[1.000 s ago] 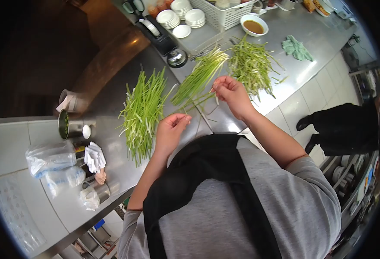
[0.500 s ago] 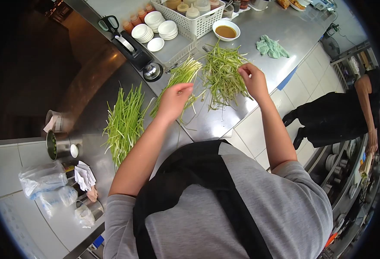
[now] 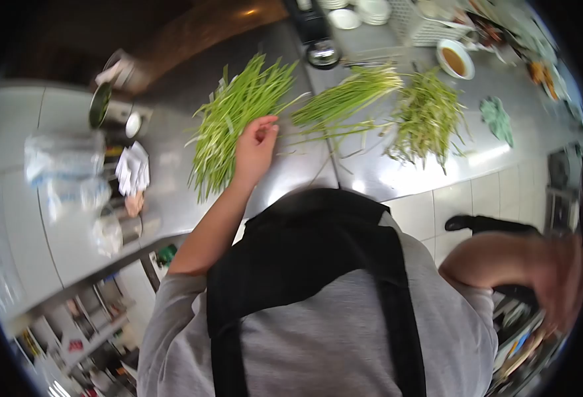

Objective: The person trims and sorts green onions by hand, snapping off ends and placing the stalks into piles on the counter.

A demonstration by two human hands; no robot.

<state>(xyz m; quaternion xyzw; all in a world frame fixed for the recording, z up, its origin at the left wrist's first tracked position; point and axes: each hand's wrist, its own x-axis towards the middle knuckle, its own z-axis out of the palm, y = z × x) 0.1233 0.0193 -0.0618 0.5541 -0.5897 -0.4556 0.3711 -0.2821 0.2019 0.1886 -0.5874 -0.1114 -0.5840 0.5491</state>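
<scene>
Keeping notes at the counter (image 3: 285, 165): my left hand (image 3: 257, 149) is at the right edge of the left pile of green stalks (image 3: 238, 119), thumb and fingers loosely bent, nothing visible between them. Contact with the pile: unclear. To the right, the middle bundle (image 3: 347, 96) lies with pale ends pointing right; beyond it, the tangled heap (image 3: 427, 119).

Risks, as I judge them: loose stalks (image 3: 351, 129) between bundle and heap could mix the two if a sleeve or wrist drags through. A careless sweep to the far side might catch the sauce bowl (image 3: 467, 75) and wet the greens.

Poorly seen: my right hand (image 3: 563, 284), apparently, out at the far right, smeared by motion; whether it grips anything I cannot tell. Another person's leg (image 3: 496, 226) is partly covered by that arm. Frame edges fall dark.
</scene>
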